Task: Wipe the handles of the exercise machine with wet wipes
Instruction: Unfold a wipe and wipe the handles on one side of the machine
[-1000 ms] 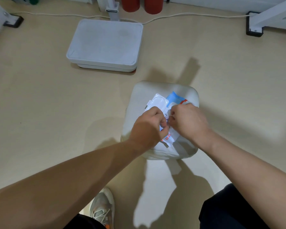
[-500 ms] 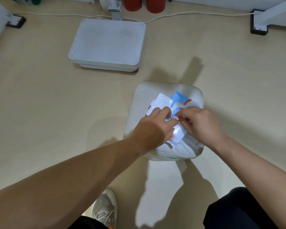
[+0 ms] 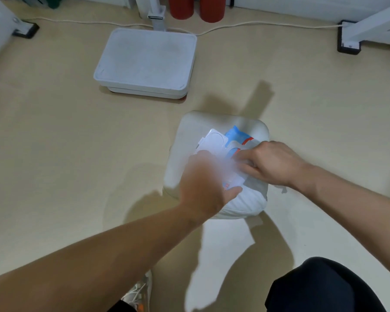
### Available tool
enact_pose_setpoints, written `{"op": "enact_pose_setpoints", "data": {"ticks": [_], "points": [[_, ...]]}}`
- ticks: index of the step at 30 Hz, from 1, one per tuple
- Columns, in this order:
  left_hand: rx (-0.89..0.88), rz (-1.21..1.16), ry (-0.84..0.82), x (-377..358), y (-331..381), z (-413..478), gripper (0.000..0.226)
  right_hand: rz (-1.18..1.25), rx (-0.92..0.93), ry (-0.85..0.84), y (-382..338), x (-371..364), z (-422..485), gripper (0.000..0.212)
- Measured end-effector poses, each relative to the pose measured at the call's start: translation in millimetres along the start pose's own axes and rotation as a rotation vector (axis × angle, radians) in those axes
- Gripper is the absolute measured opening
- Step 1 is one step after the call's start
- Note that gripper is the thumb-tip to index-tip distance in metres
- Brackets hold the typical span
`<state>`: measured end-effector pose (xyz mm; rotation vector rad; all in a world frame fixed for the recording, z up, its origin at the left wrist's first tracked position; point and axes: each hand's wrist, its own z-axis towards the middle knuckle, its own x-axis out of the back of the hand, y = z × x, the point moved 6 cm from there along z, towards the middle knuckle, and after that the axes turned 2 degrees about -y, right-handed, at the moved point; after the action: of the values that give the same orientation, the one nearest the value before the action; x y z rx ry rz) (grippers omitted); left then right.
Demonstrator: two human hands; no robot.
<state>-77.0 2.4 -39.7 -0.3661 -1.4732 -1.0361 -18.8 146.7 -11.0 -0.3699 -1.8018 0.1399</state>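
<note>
A blue, red and white wet wipes pack (image 3: 235, 136) lies on a white padded seat (image 3: 189, 140), with its white flip lid (image 3: 214, 143) open. My right hand (image 3: 271, 164) holds the pack down, its fingers curled at the opening. My left hand (image 3: 204, 190) is blurred by motion just left of the opening and pinches a white wet wipe (image 3: 231, 171) that trails from the pack. No machine handle is in view.
A flat white platform (image 3: 144, 61) lies on the beige floor beyond the seat. Two red cylinders (image 3: 181, 7) stand at the back, with a white cable (image 3: 257, 24) along the floor. A black-footed white frame leg (image 3: 348, 45) is far right. My shoe (image 3: 136, 296) is at the bottom.
My left hand has pulled back towards me with a wipe coming out of the pack. My right hand has shifted right and down onto the pack.
</note>
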Motion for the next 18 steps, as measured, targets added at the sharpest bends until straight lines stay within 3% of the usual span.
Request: {"op": "enact_pose_setpoints", "data": {"ticks": [4,9,14,18], "points": [[0.18,-0.126,0.06,-3.8,5.3,0.4,0.067,0.037,-0.14,0.018,-0.7,-5.9,3.0,0.03],[0.158,0.022,0.094,1.0,20.0,1.4,0.054,0.187,-0.309,0.03,-4.6,-11.7,17.4,0.022],[0.306,0.101,-0.079,-5.0,21.8,10.7,0.063,0.355,-0.442,0.041,3.0,-9.9,21.1,0.013],[0.337,0.135,-0.223,-3.1,23.2,21.4,0.052,0.402,-0.477,0.03,6.8,-6.9,20.3,0.011]]}}
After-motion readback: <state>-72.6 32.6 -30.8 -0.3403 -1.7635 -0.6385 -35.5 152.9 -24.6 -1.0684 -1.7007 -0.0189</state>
